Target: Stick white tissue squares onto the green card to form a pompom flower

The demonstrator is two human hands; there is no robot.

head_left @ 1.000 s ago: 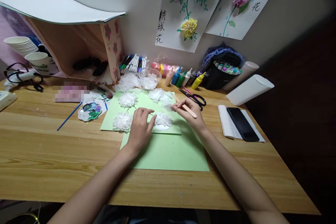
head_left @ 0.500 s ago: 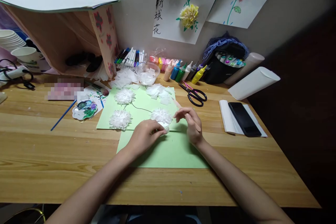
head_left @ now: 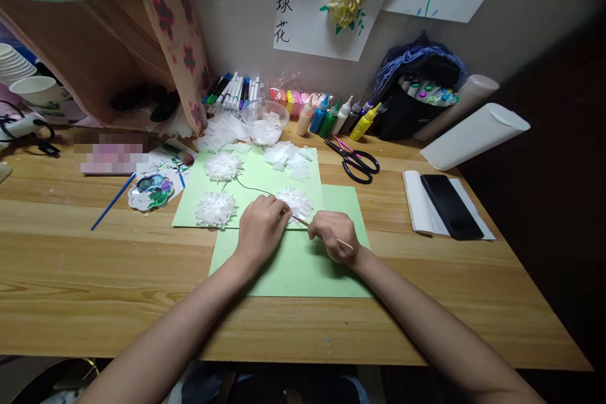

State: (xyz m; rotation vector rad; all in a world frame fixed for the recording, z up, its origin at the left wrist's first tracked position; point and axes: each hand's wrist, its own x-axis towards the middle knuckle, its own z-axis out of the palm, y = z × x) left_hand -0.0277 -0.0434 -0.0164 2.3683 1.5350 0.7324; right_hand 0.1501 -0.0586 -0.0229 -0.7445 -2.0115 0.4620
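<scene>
My left hand [head_left: 265,222] is closed in a pinch at the front edge of a white ruffled tissue flower [head_left: 298,202]. A small piece of white tissue is at its fingertips, mostly hidden. My right hand [head_left: 335,237] is wrapped round a thin wooden stick [head_left: 344,243], whose far end reaches the left fingertips. Two more fluffy white flowers [head_left: 216,209] lie to the left on a light green sheet [head_left: 255,219]. A thin dark wire curves between the flowers. Under my hands is another green sheet [head_left: 288,274].
Loose white tissue pieces [head_left: 288,159] and a clear bowl [head_left: 266,123] lie behind the flowers. Black-handled scissors [head_left: 357,164] and paint bottles [head_left: 341,115] stand to the right of them. A phone [head_left: 452,207] rests far right, a paint palette [head_left: 150,192] and blue brush [head_left: 112,202] left.
My right hand has turned and closed round the stick, bringing its end to the left fingertips. My left hand has shifted slightly up, covering most of the tissue piece. The view has tilted down a little.
</scene>
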